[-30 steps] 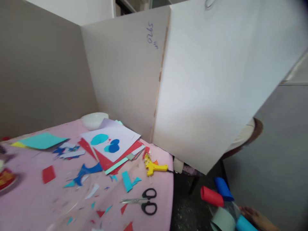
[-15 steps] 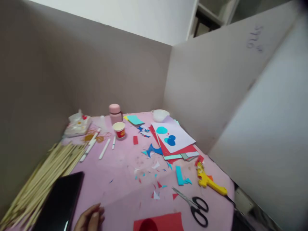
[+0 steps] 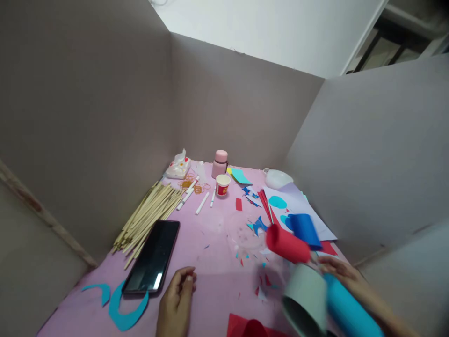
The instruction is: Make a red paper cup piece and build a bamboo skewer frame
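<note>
My right hand is closed round a bundle of rolled paper sheets: a red roll, a dark blue roll, a grey-green roll and a light blue roll. It holds the bundle above the pink table's right side. My left hand rests on the pink tabletop with its fingers loosely curled and nothing in it, just right of a black phone. A red paper sheet lies at the near edge between my hands.
Grey partition boards wall in the table on three sides. On it are a heap of bamboo sticks, white pens, a small red cup, a pink bottle, a white bowl, stacked coloured sheets, paper scraps and a light blue cut-out.
The view has swung left from the floor beside the table onto the table. My right hand has brought the paper rolls up over the table, and my left hand now rests by the phone.
</note>
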Action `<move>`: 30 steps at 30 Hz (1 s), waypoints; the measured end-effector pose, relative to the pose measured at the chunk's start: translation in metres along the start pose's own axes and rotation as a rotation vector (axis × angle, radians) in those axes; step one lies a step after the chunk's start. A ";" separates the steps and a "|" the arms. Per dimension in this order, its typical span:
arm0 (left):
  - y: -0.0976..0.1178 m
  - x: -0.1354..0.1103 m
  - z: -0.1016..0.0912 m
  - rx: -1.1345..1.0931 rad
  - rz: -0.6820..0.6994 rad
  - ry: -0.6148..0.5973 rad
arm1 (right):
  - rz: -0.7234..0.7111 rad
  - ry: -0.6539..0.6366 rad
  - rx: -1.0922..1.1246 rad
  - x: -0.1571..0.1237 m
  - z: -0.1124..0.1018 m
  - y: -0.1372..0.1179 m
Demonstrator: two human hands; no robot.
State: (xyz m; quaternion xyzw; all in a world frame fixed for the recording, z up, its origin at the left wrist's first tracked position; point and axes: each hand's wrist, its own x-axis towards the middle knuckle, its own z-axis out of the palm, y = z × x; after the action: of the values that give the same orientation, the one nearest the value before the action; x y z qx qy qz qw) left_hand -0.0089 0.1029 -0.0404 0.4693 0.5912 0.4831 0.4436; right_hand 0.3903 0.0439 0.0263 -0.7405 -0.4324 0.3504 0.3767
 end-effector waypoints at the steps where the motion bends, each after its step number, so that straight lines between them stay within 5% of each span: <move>1: 0.000 0.000 0.000 -0.002 0.000 0.004 | 0.002 -0.030 0.020 0.019 0.022 -0.013; 7: -0.003 0.003 0.000 0.004 -0.004 0.027 | 0.083 -0.177 0.043 0.084 0.156 -0.076; 11: -0.005 0.006 -0.001 0.028 0.015 0.036 | 0.080 -0.218 0.038 0.092 0.195 -0.102; 16: 0.000 0.007 -0.001 0.059 0.027 0.031 | -0.058 -0.135 0.028 0.066 0.167 -0.110; 22: 0.011 0.005 0.003 0.100 0.023 0.027 | -0.156 0.029 -0.012 -0.038 0.096 -0.060; 24: 0.016 0.002 0.004 0.127 0.039 0.035 | -0.157 0.081 -0.016 -0.080 0.093 -0.032; 26: 0.021 -0.008 0.003 0.160 0.067 0.034 | -0.331 0.172 -0.083 -0.114 0.101 -0.006; 30: 0.027 -0.047 0.003 0.351 0.171 -0.069 | -0.737 0.143 -0.322 -0.144 0.119 0.022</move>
State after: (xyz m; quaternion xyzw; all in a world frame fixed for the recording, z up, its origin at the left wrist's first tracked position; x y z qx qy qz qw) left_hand 0.0048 0.0594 -0.0112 0.6043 0.6088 0.3918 0.3325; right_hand 0.2432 -0.0634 -0.0209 -0.6080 -0.6908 0.0677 0.3854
